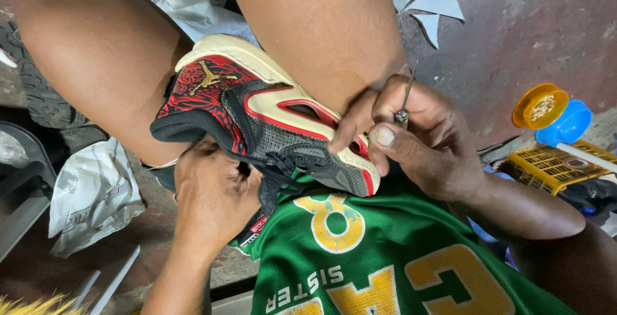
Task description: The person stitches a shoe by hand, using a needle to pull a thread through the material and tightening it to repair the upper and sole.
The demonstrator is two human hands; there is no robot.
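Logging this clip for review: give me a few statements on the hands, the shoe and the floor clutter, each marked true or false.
1. The shoe is clamped between the person's knees. True.
2. The right hand holds a paintbrush. False: it pinches a thin metal awl or needle.
3. The left hand is at the shoe's opening. True.
4. The shoe is plain white. False: it is grey, red, black and cream.
5. An orange lid and a blue lid lie on the floor. True.
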